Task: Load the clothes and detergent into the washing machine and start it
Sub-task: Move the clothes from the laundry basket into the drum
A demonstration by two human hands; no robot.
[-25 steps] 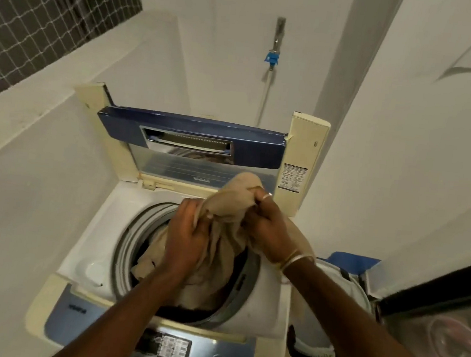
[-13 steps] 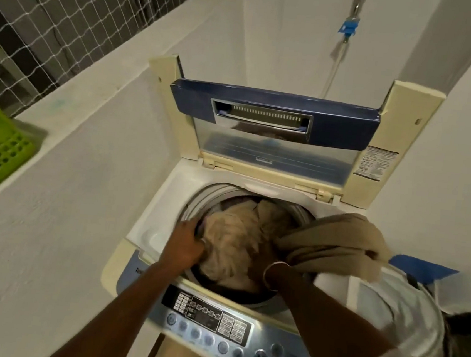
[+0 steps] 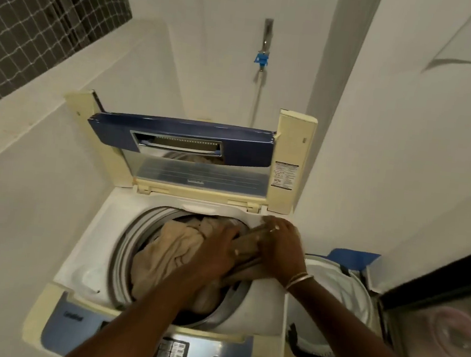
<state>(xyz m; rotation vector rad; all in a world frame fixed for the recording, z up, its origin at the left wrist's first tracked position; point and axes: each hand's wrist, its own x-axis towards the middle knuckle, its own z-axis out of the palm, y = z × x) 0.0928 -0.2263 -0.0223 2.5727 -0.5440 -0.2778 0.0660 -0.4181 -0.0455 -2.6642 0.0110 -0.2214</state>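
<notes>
The washing machine (image 3: pixel 81 252) stands with its lid (image 3: pixel 174 140) propped upright behind the drum (image 3: pixel 132 240), and the loading step is under way. A heap of beige clothes (image 3: pixel 169 247) already fills the drum nearly to its rim. A darker tan garment (image 3: pixel 250 248) lies across the drum's right edge, half in and half on the white deck. The right hand (image 3: pixel 283 248) sits on top of that garment at the drum's right rim, its fingers bent over the fold and gripping it. The left hand (image 3: pixel 216 253) rests just inside the drum, beside the right hand, with its thumb against the same fold. Its fingers are blurred, so I cannot tell whether they clutch the cloth or only press it. To do this well, the garment should be lifted off the rim and fed down towards the drum's middle, not shoved sideways, so that nothing stays trapped between rim and deck. The load already looks high, so pressing it down evenly around the drum's centre would probably help it turn freely. The laundry basket (image 3: pixel 338 291) to the right of the drum may hold more items. No detergent is in view. The control panel (image 3: pixel 210 356) in front of the drum is for later.
</notes>
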